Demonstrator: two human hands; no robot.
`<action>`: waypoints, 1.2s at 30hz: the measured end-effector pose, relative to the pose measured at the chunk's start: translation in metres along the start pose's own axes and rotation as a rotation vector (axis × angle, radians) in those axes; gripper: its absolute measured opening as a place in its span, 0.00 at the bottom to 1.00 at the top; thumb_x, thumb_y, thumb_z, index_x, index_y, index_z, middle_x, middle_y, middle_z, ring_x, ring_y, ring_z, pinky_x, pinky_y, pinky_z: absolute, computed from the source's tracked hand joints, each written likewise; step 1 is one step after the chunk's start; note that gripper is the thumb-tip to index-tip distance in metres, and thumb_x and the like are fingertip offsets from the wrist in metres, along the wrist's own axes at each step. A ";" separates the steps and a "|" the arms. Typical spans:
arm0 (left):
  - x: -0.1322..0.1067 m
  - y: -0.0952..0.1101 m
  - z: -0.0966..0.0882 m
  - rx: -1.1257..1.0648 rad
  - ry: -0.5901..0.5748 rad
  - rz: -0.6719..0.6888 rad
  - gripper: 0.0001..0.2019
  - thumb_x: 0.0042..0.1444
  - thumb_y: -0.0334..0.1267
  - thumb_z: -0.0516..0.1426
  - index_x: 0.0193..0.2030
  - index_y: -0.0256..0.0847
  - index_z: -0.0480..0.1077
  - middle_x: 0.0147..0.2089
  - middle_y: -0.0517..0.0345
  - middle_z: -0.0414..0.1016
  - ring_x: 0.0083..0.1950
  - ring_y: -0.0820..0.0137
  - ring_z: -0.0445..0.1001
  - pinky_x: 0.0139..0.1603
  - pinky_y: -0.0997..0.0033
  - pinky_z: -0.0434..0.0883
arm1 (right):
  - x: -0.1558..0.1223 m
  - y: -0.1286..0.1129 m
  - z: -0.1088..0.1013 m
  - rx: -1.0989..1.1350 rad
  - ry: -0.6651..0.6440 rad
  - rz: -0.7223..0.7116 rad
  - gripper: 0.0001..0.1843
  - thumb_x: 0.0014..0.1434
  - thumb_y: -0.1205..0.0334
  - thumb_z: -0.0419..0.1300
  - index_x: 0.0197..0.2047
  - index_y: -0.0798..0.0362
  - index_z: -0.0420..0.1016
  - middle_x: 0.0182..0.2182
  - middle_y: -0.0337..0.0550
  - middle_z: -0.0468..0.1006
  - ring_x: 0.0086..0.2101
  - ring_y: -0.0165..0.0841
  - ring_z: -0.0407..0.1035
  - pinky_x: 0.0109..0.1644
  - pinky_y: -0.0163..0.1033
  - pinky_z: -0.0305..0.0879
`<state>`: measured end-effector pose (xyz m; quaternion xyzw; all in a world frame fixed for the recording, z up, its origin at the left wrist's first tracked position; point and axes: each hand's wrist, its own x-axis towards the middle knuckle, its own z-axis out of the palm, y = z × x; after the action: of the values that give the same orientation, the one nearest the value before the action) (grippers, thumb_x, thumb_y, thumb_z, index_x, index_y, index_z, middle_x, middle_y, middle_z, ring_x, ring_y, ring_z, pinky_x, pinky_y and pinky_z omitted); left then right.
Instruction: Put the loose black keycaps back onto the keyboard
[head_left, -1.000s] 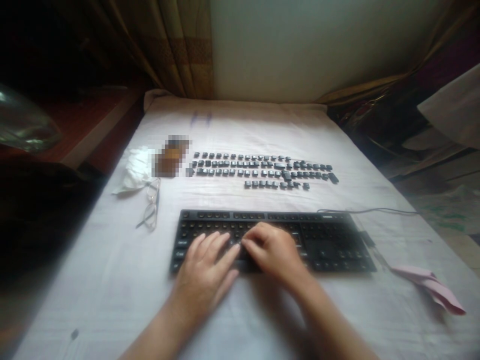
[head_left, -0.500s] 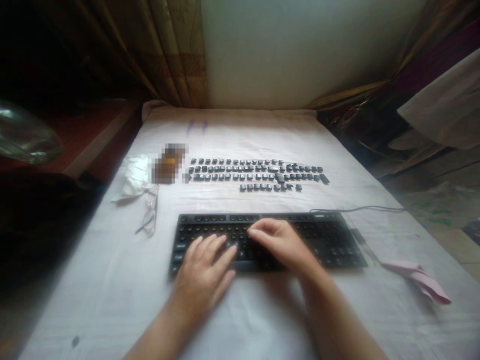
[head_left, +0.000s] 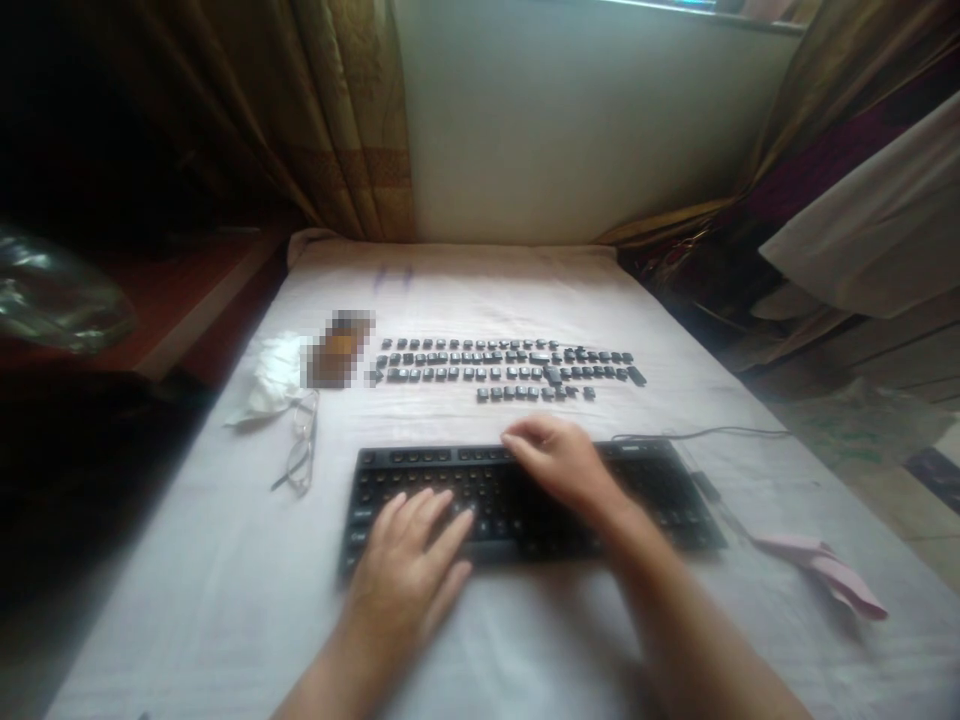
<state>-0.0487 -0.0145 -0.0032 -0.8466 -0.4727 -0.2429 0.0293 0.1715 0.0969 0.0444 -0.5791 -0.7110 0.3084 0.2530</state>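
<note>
A black keyboard (head_left: 660,490) lies lengthwise before me on the light cloth. My left hand (head_left: 409,570) rests flat over its left half, fingers spread and holding nothing. Above the middle of its far edge is my right hand (head_left: 559,460), thumb and index finger pinched together. Whatever sits in that pinch, if anything, is too small to make out. Beyond the keyboard, several rows of loose black keycaps (head_left: 480,374) are laid out. Parts of the keyboard's middle and left are hidden under my hands.
Eyeglasses (head_left: 301,445), a crumpled white cloth (head_left: 270,375) and a pixelated brown object (head_left: 336,350) lie to the left. The keyboard's cable (head_left: 720,432) runs off to the right. A pink cloth (head_left: 832,570) lies at the right, near the table's edge.
My right hand has moved up and away from the keys, toward the keyboard's far edge. The left hand stays in place. The view has tilted slightly upward.
</note>
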 end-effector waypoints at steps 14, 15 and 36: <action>-0.001 -0.001 0.001 0.005 0.021 -0.001 0.18 0.65 0.38 0.52 0.60 0.47 0.70 0.61 0.53 0.72 0.63 0.60 0.68 0.65 0.52 0.62 | 0.071 0.028 0.021 -0.654 0.166 -0.228 0.14 0.59 0.59 0.63 0.49 0.46 0.81 0.51 0.48 0.76 0.50 0.44 0.65 0.52 0.46 0.57; -0.001 -0.001 0.001 0.004 0.021 0.000 0.18 0.65 0.37 0.52 0.60 0.47 0.70 0.61 0.53 0.72 0.62 0.60 0.68 0.65 0.52 0.62 | 0.072 0.028 0.022 -0.662 0.156 -0.224 0.14 0.59 0.58 0.63 0.49 0.46 0.81 0.52 0.48 0.75 0.51 0.44 0.64 0.53 0.46 0.57; 0.001 -0.001 -0.002 0.001 0.010 0.009 0.18 0.65 0.38 0.52 0.60 0.46 0.71 0.61 0.51 0.72 0.63 0.59 0.68 0.65 0.52 0.62 | 0.002 0.004 0.005 -0.272 0.083 -0.243 0.07 0.61 0.63 0.61 0.42 0.52 0.78 0.42 0.47 0.80 0.45 0.39 0.73 0.50 0.43 0.67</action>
<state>-0.0495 -0.0141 -0.0015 -0.8474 -0.4690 -0.2468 0.0331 0.1700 0.0985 0.0381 -0.5302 -0.7997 0.1525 0.2370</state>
